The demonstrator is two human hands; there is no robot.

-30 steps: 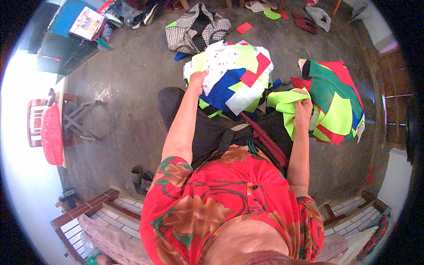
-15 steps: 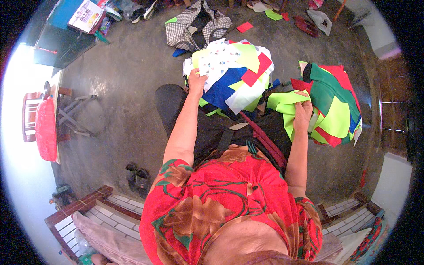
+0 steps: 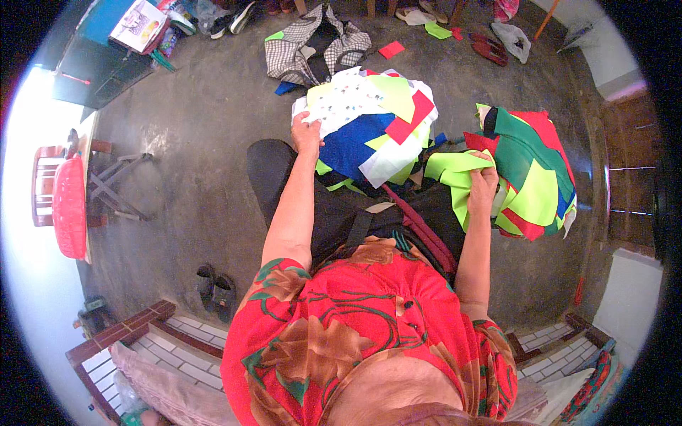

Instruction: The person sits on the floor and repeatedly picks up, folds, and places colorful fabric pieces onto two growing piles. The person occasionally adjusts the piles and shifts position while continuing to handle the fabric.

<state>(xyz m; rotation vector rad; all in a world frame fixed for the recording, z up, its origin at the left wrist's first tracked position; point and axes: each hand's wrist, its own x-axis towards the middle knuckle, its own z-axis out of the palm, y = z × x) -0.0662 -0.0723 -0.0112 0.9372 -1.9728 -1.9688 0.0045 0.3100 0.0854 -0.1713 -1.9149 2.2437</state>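
Note:
A heap of cloth scraps (image 3: 355, 149) in blue, white, lime and red lies in front of me by my knees. My left hand (image 3: 307, 135) is closed at its left edge, gripping a white printed cloth piece (image 3: 344, 99). A lime-green cloth piece (image 3: 449, 167) hangs folded from my right hand (image 3: 483, 183), its fingers pinched on the upper edge. Just beyond that hand, on the right, sits a second heap of scraps (image 3: 536, 160) in green, red, lime and blue. My right fingertips are partly hidden by the lime cloth.
A checked garment (image 3: 305, 53) lies on the floor beyond the first heap, near a loose red scrap (image 3: 391, 50). Black sandals (image 3: 215, 285) stand to my left. At the far left is a red plastic chair or basin (image 3: 69, 206) beside a folding stand (image 3: 117, 184).
The view has shifted slightly. Both hands keep their grips, and the lime cloth stays in my right hand with almost no movement.

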